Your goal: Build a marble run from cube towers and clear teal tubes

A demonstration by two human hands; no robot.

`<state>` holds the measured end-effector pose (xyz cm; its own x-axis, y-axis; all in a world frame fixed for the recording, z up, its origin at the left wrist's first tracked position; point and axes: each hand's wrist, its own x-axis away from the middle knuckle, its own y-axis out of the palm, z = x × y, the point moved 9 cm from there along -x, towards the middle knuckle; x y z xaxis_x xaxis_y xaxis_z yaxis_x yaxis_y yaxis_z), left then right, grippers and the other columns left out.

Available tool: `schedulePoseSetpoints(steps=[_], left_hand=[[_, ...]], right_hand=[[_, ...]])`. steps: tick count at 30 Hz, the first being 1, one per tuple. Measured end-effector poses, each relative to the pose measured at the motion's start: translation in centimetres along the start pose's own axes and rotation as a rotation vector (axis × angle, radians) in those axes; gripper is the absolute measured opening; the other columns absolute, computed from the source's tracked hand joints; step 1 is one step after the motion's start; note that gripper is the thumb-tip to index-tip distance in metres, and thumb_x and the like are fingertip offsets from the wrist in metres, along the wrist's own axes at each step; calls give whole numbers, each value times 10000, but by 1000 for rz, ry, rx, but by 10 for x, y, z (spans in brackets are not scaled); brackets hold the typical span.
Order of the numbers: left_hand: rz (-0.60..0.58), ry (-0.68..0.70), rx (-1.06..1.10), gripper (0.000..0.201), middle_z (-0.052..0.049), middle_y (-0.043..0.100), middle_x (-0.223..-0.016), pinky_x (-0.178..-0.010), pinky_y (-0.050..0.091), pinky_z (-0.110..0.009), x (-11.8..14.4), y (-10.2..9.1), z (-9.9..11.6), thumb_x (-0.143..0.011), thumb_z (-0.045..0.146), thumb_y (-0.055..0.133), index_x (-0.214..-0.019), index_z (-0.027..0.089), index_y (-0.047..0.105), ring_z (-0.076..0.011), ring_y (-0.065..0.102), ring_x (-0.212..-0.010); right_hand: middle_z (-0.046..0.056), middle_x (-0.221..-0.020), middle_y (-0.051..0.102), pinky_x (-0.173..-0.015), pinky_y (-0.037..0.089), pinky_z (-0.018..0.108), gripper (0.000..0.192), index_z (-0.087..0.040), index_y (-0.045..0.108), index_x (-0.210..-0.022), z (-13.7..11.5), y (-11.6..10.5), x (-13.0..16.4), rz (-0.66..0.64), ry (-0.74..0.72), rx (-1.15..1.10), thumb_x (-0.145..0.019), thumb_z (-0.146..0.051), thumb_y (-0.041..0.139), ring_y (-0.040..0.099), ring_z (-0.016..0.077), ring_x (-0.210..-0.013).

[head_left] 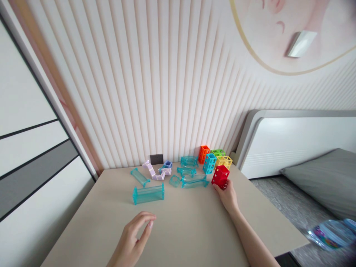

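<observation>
At the right side of the table, my right hand [228, 195] has its fingers closed round the lower part of a red toy block [221, 175] with cut-out windows. The block stands upright. My left hand [136, 231] hovers over the near left of the table with thumb and fingers apart, holding nothing. Closest to it lies a clear teal track piece [148, 194]. Just behind the red block stand a blue block [209, 164], a yellow block [224, 162], an orange block [204, 154] and a green block [218, 152].
Several clear teal pieces [195, 181] lie mid-table, beside a lilac zigzag piece [155, 173] and a small blue-violet piece [167, 165]. A dark wall socket [156, 159] sits at the table's back edge. A bed headboard [300, 144] borders the right; a cabinet [41, 167] borders the left.
</observation>
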<state>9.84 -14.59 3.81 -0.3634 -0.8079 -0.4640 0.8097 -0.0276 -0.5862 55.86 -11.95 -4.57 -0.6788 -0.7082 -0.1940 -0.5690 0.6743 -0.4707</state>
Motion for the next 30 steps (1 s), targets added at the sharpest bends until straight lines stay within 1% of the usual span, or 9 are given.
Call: schedulePoseSetpoints(steps=[5, 9, 15, 18, 24, 30], left_hand=[[-28, -15, 0, 200, -73, 766, -1044, -881, 588, -247, 2, 3, 2, -977, 332, 572, -1048, 236, 732, -195, 737, -970], [-30, -9, 9, 192, -64, 767, -1042, -870, 590, -240, 3, 3, 4, -973, 328, 577, -1044, 244, 734, -200, 740, -976], [-38, -13, 18, 171, -47, 767, -1049, -883, 581, -224, 3, 3, 3, -966, 310, 592, -1047, 252, 731, -192, 739, -985], [-49, -17, 22, 177, -50, 762, -1056, -894, 575, -226, 3, 2, 1, -973, 307, 581, -1055, 250, 727, -187, 734, -988], [-69, -33, 2, 199, -67, 753, -1072, -904, 569, -241, 1, 0, -3, -987, 318, 560, -1075, 240, 721, -188, 720, -1003], [-64, -33, -5, 206, -67, 756, -1053, -902, 573, -251, -2, -2, -3, -985, 332, 559, -1059, 240, 728, -194, 724, -986]], right_hand=[[105, -1006, 751, -807, 556, 417, 652, -200, 530, -1166, -2, 2, 2, -19, -11, -15, -664, -586, 684, 722, 290, -896], [109, -1012, 746, -794, 552, 407, 668, -187, 533, -1196, -5, 3, 5, -30, -27, 1, -681, -588, 676, 716, 285, -881], [92, -950, 738, -732, 528, 386, 606, -186, 575, -1141, -11, 4, 8, -29, -54, 53, -688, -577, 669, 690, 273, -801], [87, -947, 736, -725, 521, 378, 582, -190, 582, -1123, -13, 4, 8, -32, -64, 66, -700, -581, 660, 688, 268, -803], [91, -972, 732, -726, 525, 369, 576, -189, 571, -1126, -13, 5, 9, -46, -70, 66, -709, -578, 653, 695, 267, -823], [88, -936, 729, -716, 529, 381, 598, -180, 583, -1125, -15, 6, 6, -39, -76, 73, -697, -589, 661, 687, 273, -797]])
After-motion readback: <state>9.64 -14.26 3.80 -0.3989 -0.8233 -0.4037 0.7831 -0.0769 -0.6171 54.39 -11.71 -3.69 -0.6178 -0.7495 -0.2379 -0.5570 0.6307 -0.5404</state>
